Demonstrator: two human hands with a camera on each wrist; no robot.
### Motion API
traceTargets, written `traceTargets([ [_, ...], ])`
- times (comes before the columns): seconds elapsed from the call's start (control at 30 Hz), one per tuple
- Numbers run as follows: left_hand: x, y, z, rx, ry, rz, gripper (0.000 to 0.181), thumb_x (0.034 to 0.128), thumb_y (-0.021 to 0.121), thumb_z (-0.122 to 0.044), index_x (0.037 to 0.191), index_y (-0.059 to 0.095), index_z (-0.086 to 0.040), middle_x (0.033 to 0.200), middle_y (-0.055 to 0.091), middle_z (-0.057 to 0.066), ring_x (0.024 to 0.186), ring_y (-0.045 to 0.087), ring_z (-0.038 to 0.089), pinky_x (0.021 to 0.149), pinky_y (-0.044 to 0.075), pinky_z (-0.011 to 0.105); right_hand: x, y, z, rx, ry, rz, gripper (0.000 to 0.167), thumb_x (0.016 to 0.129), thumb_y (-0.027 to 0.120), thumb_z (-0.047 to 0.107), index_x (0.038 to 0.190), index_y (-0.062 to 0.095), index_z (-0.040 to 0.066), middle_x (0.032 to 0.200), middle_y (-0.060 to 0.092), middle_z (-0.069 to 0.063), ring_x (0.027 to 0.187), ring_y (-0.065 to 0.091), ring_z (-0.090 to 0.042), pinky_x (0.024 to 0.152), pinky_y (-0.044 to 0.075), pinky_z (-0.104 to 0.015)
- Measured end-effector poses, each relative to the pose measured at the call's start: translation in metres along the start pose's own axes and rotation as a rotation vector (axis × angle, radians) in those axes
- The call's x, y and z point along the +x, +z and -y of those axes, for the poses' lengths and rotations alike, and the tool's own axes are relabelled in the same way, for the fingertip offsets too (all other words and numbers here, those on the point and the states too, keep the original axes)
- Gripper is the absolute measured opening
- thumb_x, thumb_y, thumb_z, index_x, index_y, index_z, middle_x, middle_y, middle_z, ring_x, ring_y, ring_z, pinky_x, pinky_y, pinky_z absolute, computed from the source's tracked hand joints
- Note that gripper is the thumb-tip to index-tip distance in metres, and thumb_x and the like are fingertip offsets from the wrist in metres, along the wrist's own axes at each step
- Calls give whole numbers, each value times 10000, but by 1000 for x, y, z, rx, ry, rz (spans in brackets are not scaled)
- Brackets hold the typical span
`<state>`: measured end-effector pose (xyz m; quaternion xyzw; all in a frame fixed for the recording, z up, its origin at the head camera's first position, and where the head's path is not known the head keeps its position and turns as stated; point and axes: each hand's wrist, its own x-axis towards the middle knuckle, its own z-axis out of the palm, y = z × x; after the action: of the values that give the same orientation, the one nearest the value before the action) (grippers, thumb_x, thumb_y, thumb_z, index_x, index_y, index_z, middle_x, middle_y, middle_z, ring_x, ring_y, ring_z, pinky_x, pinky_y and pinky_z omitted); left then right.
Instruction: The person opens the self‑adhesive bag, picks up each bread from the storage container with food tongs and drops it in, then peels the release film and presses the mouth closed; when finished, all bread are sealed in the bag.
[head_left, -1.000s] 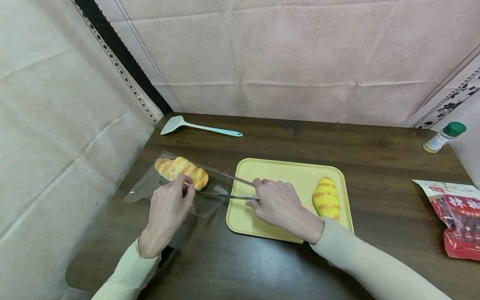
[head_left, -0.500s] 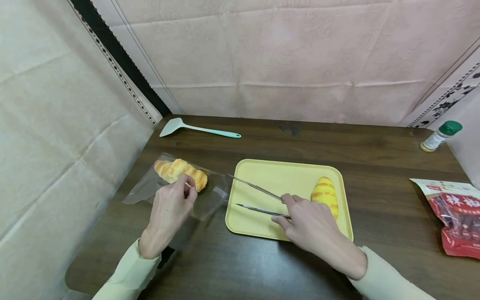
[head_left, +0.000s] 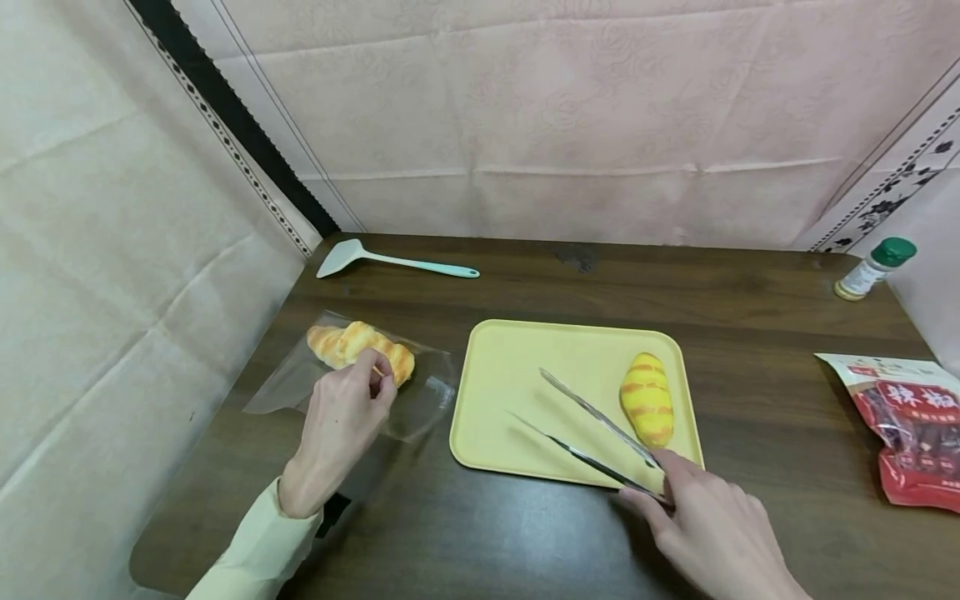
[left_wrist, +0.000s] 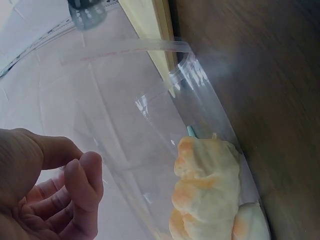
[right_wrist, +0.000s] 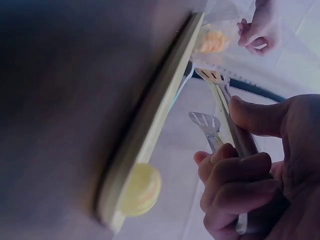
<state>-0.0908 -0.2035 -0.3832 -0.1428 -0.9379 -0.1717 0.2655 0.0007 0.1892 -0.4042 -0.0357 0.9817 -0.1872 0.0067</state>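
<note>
My left hand (head_left: pixel 341 429) pinches the upper layer of a clear plastic bag (head_left: pixel 281 383), thumb against fingertips. Inside the bag lies a golden, ridged bread roll (head_left: pixel 360 343), also close up in the left wrist view as a bread roll (left_wrist: pixel 207 185). My right hand (head_left: pixel 712 529) grips metal tongs (head_left: pixel 600 416) by their handle end. The tongs' arms are spread over the front of a yellow tray (head_left: pixel 517 350), with nothing between their slotted tips (right_wrist: pixel 204 120). On the tray's right side rests a yellow striped bread roll (head_left: pixel 647 400), just beyond the tongs.
A pale blue spatula (head_left: pixel 397 260) lies at the back left of the dark wooden table (head_left: pixel 480 542). At the back right stands a green-capped shaker bottle (head_left: pixel 873 268). A red and white snack packet (head_left: pixel 911 429) lies at the right. Cloth-covered walls (head_left: pixel 570 125) border the table.
The tongs have come out of the bag, drawn right and toward me by my right hand to over the tray's front. My left hand keeps its pinch; the bread roll stays in the bag.
</note>
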Motion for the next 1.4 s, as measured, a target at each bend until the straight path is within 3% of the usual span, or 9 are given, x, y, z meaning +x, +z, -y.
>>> traceTargets([
  [0.2,1,2,-1,2,3,-4,162,862,740,86,872,622,-26,607,642,60,491,498,129,498,436,309,-25,-1,-18,34,209,111,423,957,758,628,1008,600,239,695,460,53,618,456,-143,564,298,-357],
  [0.33,2,3,-1,4,5,-4,165,861,744,85,876,624,-27,611,655,69,490,526,149,501,452,327,-35,-2,-29,46,380,175,592,937,698,747,1172,649,205,711,500,52,653,499,-138,598,305,-353],
  [0.43,2,3,-1,-2,5,-1,166,860,745,88,876,626,-25,616,665,76,490,531,144,500,456,324,-42,0,-36,41,460,167,683,930,710,745,1271,651,156,710,520,57,661,528,-142,613,310,-353],
  [0.53,1,3,0,-4,7,0,171,857,748,92,875,624,-24,615,664,76,487,521,132,496,449,313,-49,4,-42,27,493,104,660,941,742,682,1252,643,108,693,515,48,627,513,-149,602,299,-341],
  [0.7,0,3,-1,-3,15,-4,180,851,744,97,870,617,-29,604,649,61,482,505,121,493,434,302,-61,10,-49,0,469,-108,574,936,808,553,1182,665,54,629,493,51,562,443,-128,550,277,-291],
  [0.77,0,3,-1,-4,16,-5,181,849,745,97,867,618,-31,602,649,59,482,508,120,492,435,304,-64,11,-52,-2,457,-154,575,936,813,532,1171,664,30,623,491,47,558,434,-123,538,275,-279],
  [1.07,0,4,0,-10,16,-4,184,848,743,101,865,619,-35,601,650,53,483,491,103,493,428,294,-64,9,-61,24,582,-20,695,948,801,532,1242,589,-61,680,529,-19,600,486,-166,568,325,-299],
  [1.2,1,4,0,-9,22,-2,184,850,741,101,867,617,-34,602,652,57,483,494,105,491,426,291,-64,13,-62,37,606,-21,691,948,815,493,1244,584,-88,685,552,-40,606,502,-181,569,341,-304],
  [1.4,1,4,0,-7,23,0,193,851,749,100,871,614,-36,605,654,59,483,500,106,489,425,287,-62,14,-63,26,576,-33,662,948,819,487,1197,601,-86,675,541,-36,596,499,-180,565,328,-306],
])
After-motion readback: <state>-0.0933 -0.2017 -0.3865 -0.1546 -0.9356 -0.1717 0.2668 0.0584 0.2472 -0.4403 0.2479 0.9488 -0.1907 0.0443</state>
